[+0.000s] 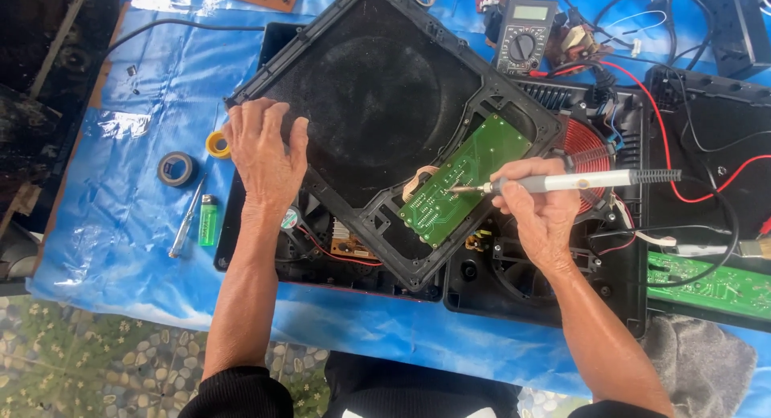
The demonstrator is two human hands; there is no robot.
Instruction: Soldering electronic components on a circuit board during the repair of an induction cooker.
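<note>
My left hand (265,153) lies flat, fingers apart, on the left edge of a black square cooker top panel (377,97) turned upside down. My right hand (538,209) grips a grey soldering iron (578,180) like a pen, its tip touching a green circuit board (466,181) fixed in the panel's frame. Under the panel lies the black cooker base (498,281) with a red copper coil (586,149), a fan and wires showing.
A multimeter (524,34) with red and black leads sits at the back. At the left lie a roll of black tape (177,168), a yellow tape roll (217,144), a screwdriver (186,219) and a green lighter (208,220). Another green board (707,285) lies right, over blue sheeting (120,185).
</note>
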